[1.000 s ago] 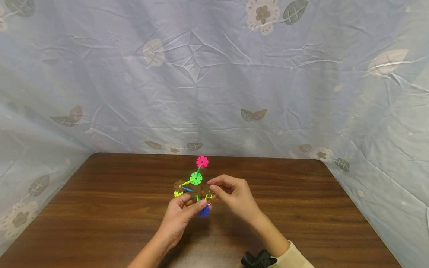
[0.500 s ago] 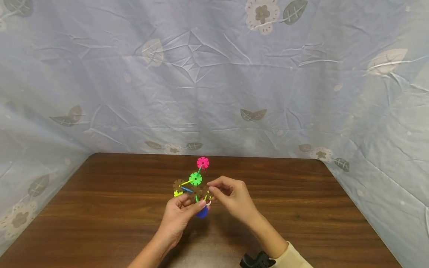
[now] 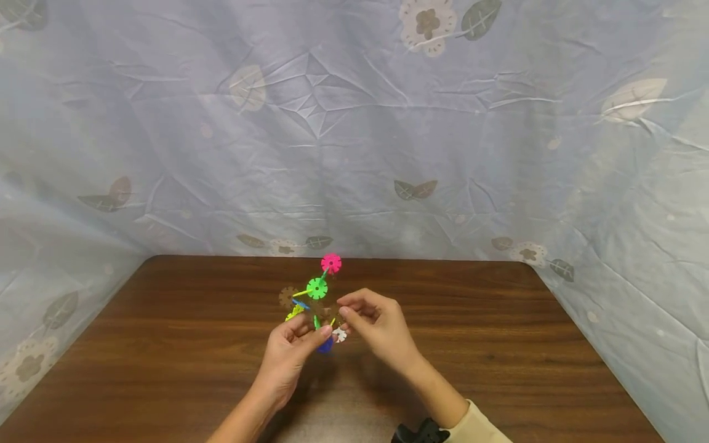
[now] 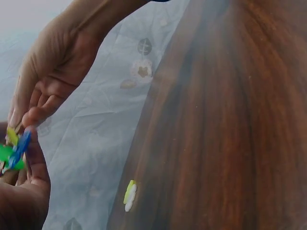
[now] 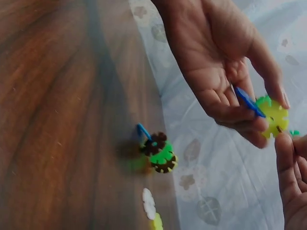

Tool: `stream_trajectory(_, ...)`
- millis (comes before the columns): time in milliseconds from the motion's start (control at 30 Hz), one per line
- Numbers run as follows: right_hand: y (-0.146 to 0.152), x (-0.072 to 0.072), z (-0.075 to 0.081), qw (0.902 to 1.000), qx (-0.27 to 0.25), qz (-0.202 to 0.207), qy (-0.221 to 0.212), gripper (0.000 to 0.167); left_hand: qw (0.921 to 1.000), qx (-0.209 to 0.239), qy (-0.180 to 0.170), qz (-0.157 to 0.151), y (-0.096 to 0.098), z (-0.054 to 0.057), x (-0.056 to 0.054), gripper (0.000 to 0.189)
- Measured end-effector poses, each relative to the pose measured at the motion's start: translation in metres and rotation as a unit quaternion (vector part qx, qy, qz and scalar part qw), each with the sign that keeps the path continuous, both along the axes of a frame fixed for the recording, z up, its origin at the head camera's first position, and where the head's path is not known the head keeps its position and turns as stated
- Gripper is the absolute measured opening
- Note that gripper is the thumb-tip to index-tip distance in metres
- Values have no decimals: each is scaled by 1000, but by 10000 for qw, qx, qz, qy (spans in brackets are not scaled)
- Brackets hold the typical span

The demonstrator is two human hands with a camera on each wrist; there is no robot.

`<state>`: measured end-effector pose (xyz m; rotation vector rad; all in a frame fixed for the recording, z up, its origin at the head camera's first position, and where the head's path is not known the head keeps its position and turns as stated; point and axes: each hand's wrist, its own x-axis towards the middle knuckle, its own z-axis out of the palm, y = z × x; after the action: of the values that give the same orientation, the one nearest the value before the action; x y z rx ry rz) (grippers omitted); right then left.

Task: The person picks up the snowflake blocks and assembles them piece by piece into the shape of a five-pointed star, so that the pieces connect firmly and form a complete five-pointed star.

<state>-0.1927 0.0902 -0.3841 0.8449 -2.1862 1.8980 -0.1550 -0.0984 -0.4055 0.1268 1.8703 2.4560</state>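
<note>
My left hand (image 3: 288, 347) grips a model of interlocking notched plastic discs. In the head view, a pink disc (image 3: 331, 263) tops it, above a bright green disc (image 3: 317, 288), with a brown disc (image 3: 288, 297) to the left. A blue disc (image 3: 325, 344) shows under the left thumb, beside a white disc (image 3: 340, 335). My right hand (image 3: 382, 326) pinches at the model's right side; a dark brown disc by its fingertips blends into the table. A yellow disc (image 5: 272, 117) lies at the right hand's fingertips in the right wrist view. The fingers hide the model's middle.
Both hands are above a dark wooden table (image 3: 498, 357). A pale patterned curtain (image 3: 354, 135) encloses it at the back and sides. A black device (image 3: 423, 432) is worn at the right wrist, by a cream sleeve (image 3: 476, 427).
The model has turned slightly in the left hand, and the white disc now shows more fully at its right. Both hands sit slightly further left in the head view, which has itself shifted.
</note>
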Motion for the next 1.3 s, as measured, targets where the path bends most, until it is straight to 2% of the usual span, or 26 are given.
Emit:
stream_trajectory(67, -3, 2, 0, 9999, -62, -57, -84, 17, 9997, 166, -121, 93, 1, 2, 2, 43)
stream_trajectory(200, -10, 6, -3, 9988, -277, -229, -321, 19, 9966, 765, -316, -25, 5, 4, 5, 51)
stream_trajectory(267, -14, 9, -6, 9979, -388, -266, -439, 20, 9946, 978, -334, -73, 7, 4, 6, 62)
stream_trajectory(300, -16, 10, -7, 9975, -435, -266, -485, 20, 9937, 1055, -366, -40, 8, 4, 7, 61)
stream_trajectory(400, -22, 14, -12, 9969, -484, -177, -589, 22, 9924, 1101, -470, 267, 9, 2, 7, 50)
stream_trajectory(500, -27, 17, -15, 9973, -433, -78, -590, 24, 9901, 1100, -534, 694, 9, 0, 5, 21)
stream_trajectory(533, -27, 17, -16, 9975, -416, -32, -570, 24, 9891, 1112, -541, 797, 8, 0, 4, 18)
stream_trajectory(700, -28, 14, -18, 9989, -316, 182, -301, 24, 9849, 1278, -561, 1028, 0, 3, 1, 22)
stream_trajectory(833, -26, 3, -16, 9995, 38, 45, -301, 22, 9796, 1548, -452, 1196, -13, 12, -5, 18)
stream_trajectory(933, -25, -8, -19, 9956, 829, -159, -407, 20, 9751, 1683, -409, 1388, -26, 22, -9, 14)
stream_trajectory(1000, -27, -15, -24, 9874, 1525, -185, -367, 21, 9722, 1753, -439, 1486, -33, 26, -12, 13)
stream_trajectory(1067, -31, -18, -28, 9744, 2231, -91, -247, 25, 9706, 1766, -500, 1555, -38, 28, -13, 12)
stream_trajectory(1200, -47, -17, -35, 9385, 3446, 217, 75, 42, 9699, 1785, -520, 1575, -43, 26, -14, 11)
stream_trajectory(1300, -59, -14, -39, 9081, 4164, 212, 381, 49, 9716, 1736, -524, 1517, -43, 23, -15, 11)
